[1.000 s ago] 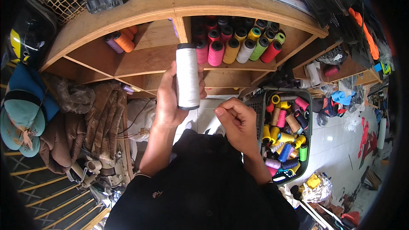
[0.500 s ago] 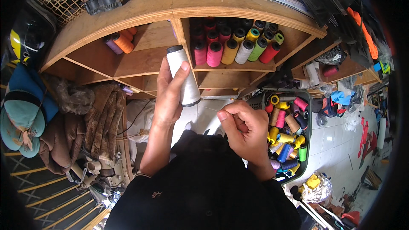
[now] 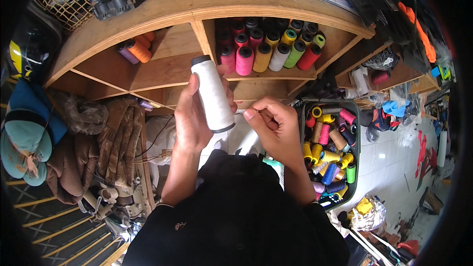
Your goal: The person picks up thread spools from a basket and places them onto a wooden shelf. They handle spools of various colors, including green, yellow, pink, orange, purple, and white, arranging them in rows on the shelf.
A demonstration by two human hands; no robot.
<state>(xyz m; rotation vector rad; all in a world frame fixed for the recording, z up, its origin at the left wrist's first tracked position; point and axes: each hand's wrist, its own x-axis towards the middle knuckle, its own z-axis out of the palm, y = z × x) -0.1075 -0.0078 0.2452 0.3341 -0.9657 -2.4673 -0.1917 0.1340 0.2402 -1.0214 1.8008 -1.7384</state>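
A cone-shaped spool of white thread with black ends is gripped in my left hand, tilted, its top leaning left. My thumb lies along its left side and the fingers wrap behind it, partly hidden. Just right of the spool's lower end, my right hand is closed in a pinch, thumb against curled fingers, on the spool's thread. The fine strand itself barely shows now. Beyond the hands, upright thread spools in pink, yellow, white, green and red stand in a shelf compartment.
A wooden shelf unit spans the front, with orange and purple spools at left. A dark crate of mixed spools stands at right. Caps and brown cloths hang at left.
My left hand has turned the white spool, showing more of its side. My right hand has moved slightly left and up, closer to the spool, still pinching.
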